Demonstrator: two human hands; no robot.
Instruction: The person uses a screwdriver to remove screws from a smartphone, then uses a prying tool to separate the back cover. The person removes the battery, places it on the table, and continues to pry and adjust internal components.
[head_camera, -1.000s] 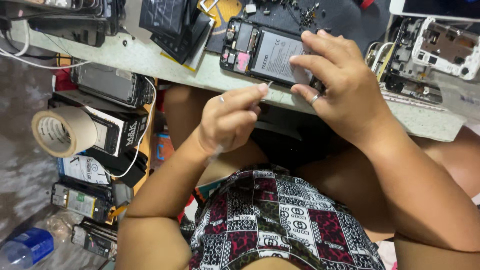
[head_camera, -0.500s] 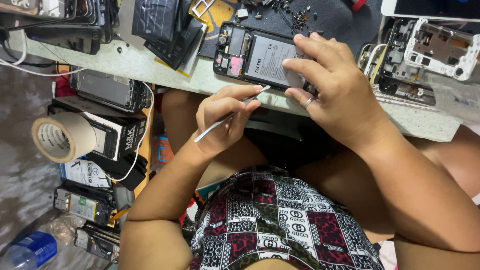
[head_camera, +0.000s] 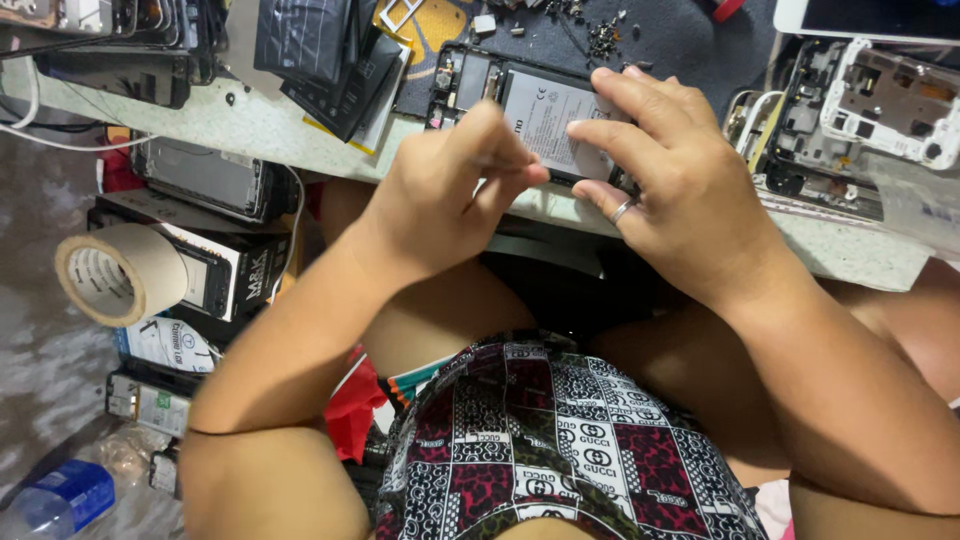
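Pale and speckled, the workbench (head_camera: 300, 130) runs across the top of my view, its front edge passing just under my knuckles. My right hand (head_camera: 690, 190) lies flat over the opened phone (head_camera: 540, 110), fingers spread and pressing on the grey battery (head_camera: 545, 120) that fills its back; that hand clamps nothing, it only pins the phone down near the bench edge. A ring shows on one finger. My left hand (head_camera: 450, 200) is bunched at the phone's near edge, thumb and forefinger pinched tight together; whether something thin sits between them I cannot tell, since the fingers hide it. The two hands almost touch over the lower left corner of the battery.

Around the phone, room is scarce. Beyond it is a dark mat (head_camera: 660, 40) scattered with tiny screws. Just left, a stack of black phone parts (head_camera: 320, 50) leans over a yellow sheet. To the right, white phone frames (head_camera: 850, 110) with bare boards crowd close to my wrist. More dark phones (head_camera: 120, 40) sit at the far left of the bench.

Below the edge, my lap in patterned shorts (head_camera: 560, 450) takes the middle. To my left, a roll of beige tape (head_camera: 120, 275) rests on black boxes (head_camera: 220, 270), with a blue-capped bottle (head_camera: 60, 495) lower down on the floor.
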